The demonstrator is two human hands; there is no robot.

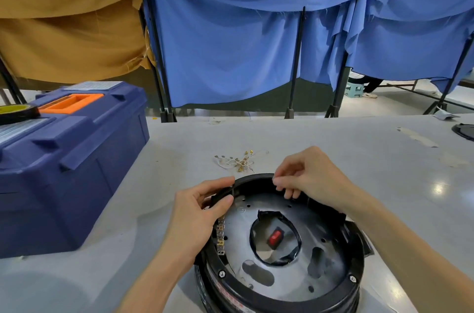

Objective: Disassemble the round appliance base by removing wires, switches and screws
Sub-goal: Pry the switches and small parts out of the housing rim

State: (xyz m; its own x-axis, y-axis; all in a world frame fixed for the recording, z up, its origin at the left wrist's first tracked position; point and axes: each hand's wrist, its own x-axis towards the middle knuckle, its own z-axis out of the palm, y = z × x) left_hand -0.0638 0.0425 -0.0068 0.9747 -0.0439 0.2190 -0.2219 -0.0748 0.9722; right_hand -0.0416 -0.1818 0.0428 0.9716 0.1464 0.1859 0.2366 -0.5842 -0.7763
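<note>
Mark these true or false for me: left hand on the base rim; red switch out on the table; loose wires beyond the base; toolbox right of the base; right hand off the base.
The left hand grips the base at its rim: true.
The red switch is out on the table: false, it shows through the base's central opening.
The loose wires lie on the table beyond the base: true.
The toolbox is right of the base: false, it stands on the left.
The right hand is off the base: false, its curled fingers are at the far rim.
</note>
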